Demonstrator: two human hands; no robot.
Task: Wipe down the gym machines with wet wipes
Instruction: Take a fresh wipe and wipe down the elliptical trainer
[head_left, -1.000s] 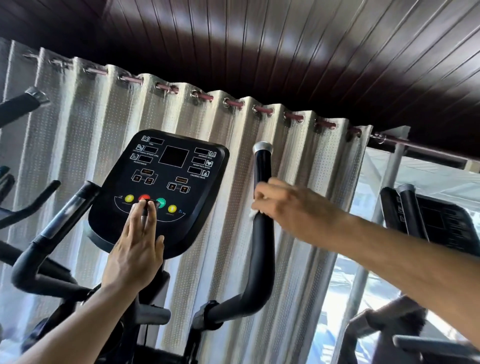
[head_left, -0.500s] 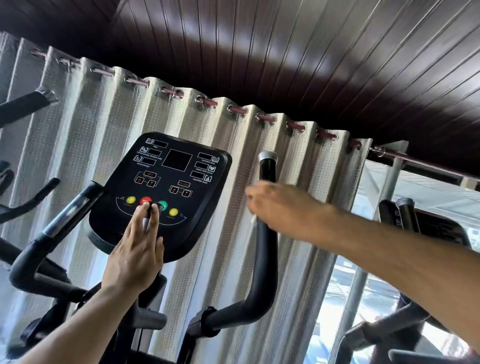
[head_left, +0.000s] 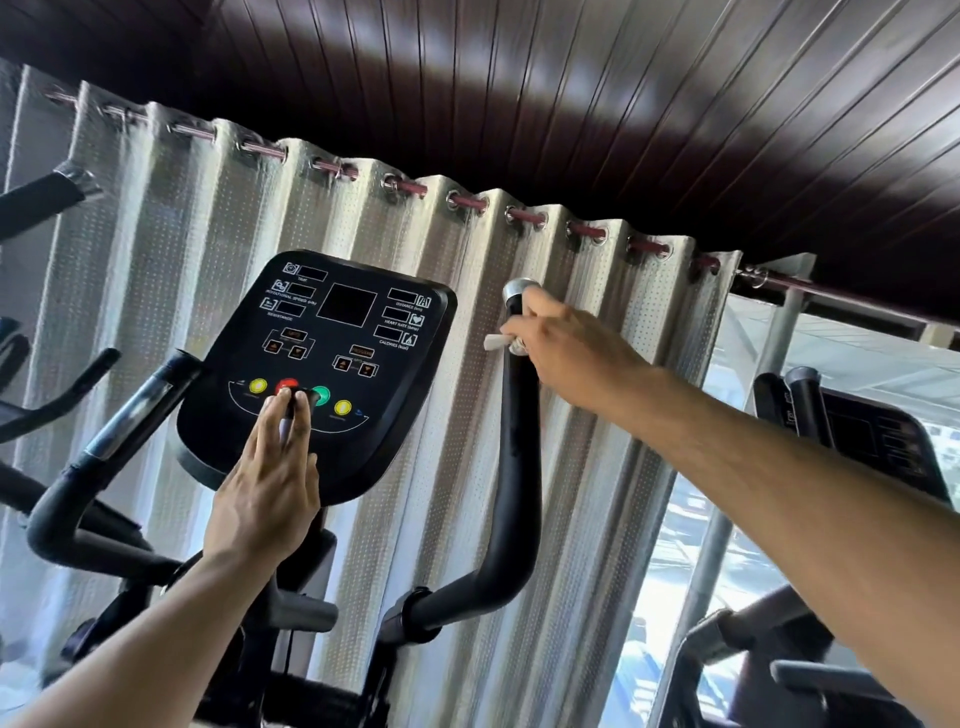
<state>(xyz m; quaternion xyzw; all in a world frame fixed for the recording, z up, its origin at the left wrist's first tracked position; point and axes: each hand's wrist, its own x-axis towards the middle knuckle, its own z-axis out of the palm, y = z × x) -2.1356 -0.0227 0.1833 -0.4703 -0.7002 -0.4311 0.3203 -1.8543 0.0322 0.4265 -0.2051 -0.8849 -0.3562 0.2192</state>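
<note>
Right hand (head_left: 566, 348) pinches wipe (head_left: 497, 342) vs handlebar (head_left: 519, 415) top — left hand (head_left: 265, 499) flat, straight fingers on console (head_left: 332, 364) btns.

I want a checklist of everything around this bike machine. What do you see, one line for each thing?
Surface: black console panel with dark screens and yellow, red and green round buttons.
Job's things: small white wet wipe pressed against the black upright handlebar just below its silver end cap.
Clutter: nothing seen.
Hands: right hand grips the wipe around the handlebar; left hand lies flat on the console, fingers straight, fingertips at the red button.
Cables: thin black cable hanging below the console.
Surroundings: white dotted curtain on a rail, dark slatted ceiling, second black exercise machine at right by the bright window.
</note>
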